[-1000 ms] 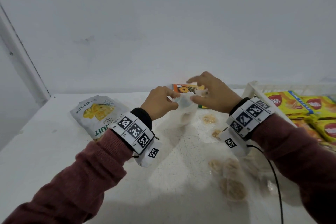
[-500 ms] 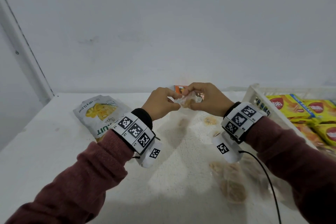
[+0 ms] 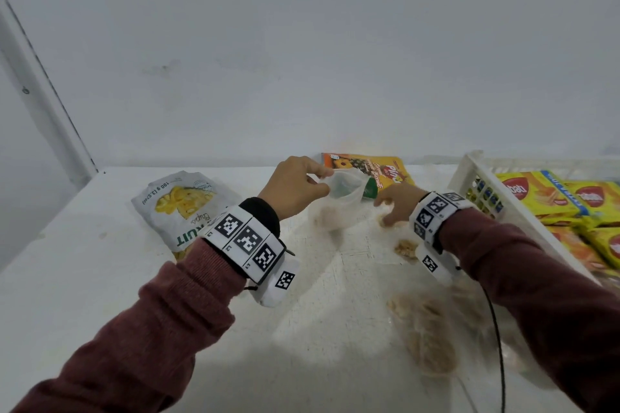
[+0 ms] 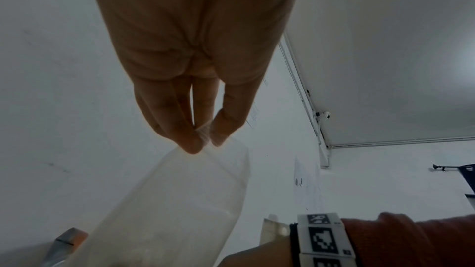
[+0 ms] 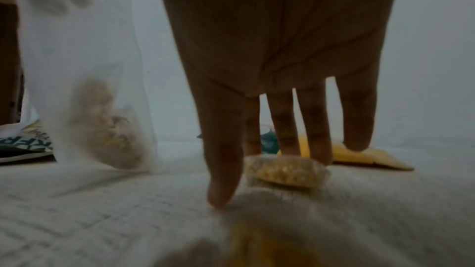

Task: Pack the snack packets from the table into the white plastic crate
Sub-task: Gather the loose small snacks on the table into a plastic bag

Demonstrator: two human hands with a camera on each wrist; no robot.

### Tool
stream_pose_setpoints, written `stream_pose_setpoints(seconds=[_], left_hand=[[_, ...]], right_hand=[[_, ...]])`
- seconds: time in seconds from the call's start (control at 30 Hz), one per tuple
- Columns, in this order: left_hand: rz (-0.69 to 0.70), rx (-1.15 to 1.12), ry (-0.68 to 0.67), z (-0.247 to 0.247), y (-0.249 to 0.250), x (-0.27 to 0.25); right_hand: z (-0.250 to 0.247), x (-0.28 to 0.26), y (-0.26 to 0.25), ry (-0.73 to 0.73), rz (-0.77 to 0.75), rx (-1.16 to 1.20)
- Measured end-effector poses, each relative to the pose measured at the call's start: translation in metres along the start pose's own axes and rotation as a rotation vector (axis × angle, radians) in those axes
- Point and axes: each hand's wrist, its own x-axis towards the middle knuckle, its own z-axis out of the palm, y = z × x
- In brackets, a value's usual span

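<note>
My left hand point(image 3: 302, 186) pinches the top edge of a clear plastic bag point(image 3: 340, 208) between thumb and fingers point(image 4: 191, 145). The bag point(image 4: 180, 200) hangs open and holds a few pale snack pieces point(image 5: 107, 129) at its bottom, which rests on the table. My right hand point(image 3: 391, 209) is down on the table to the right of the bag. Its straight fingers point(image 5: 315, 139) touch a small wrapped snack piece point(image 5: 285, 172), with the thumb tip on the table in front of it. The white plastic crate point(image 3: 469, 174) stands at the right with yellow snack packets point(image 3: 536, 194) in it.
An orange pineapple packet point(image 3: 369, 168) lies behind the bag by the wall. A white fruit-chip pouch point(image 3: 181, 204) lies at the left. A loose snack piece point(image 3: 406, 250) and clear bags of snacks point(image 3: 432, 339) lie under my right forearm, beside the crate.
My right hand has let go of the bag's top and dropped to the table onto the small snack piece. My left hand still holds the bag, now hanging open.
</note>
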Motion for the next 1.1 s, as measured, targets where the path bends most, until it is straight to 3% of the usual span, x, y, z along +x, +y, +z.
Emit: stream_pose_setpoints(seconds=[0.07,0.2,0.4,0.47,0.6,0.67,0.8,0.87,1.0,1.1], left_hand=[[-0.005,0.004,-0.002,0.0,0.0,0.0],[-0.002,0.014,-0.003,0.0,-0.001,0.0],[0.0,0.03,-0.009,-0.001,-0.002,0.001],[-0.002,0.027,-0.014,0.0,-0.002,0.002],[0.007,0.033,-0.022,0.0,-0.001,0.004],[0.013,0.035,-0.027,0.001,-0.001,0.005],[0.007,0.024,-0.036,0.002,0.0,0.004],[-0.004,0.006,-0.029,0.002,0.001,0.004],[-0.023,-0.032,-0.013,0.0,0.002,0.003],[-0.034,-0.043,-0.013,-0.001,0.003,0.004]], right_hand=[[0.008,0.005,0.003,-0.081,0.028,-0.046],[0.01,0.014,0.002,-0.085,0.013,-0.101],[-0.014,0.004,-0.001,0.079,0.005,-0.052],[-0.017,-0.002,0.001,0.038,0.018,-0.125],[0.0,-0.01,0.01,-0.227,0.148,-0.285],[0.009,-0.014,0.014,-0.263,0.17,-0.289],[0.018,-0.018,0.012,-0.158,0.141,-0.303],[0.012,-0.02,0.012,-0.114,0.132,-0.181],[-0.025,-0.03,0.011,0.282,0.052,0.216],[-0.049,-0.044,-0.008,0.688,-0.165,0.553]])
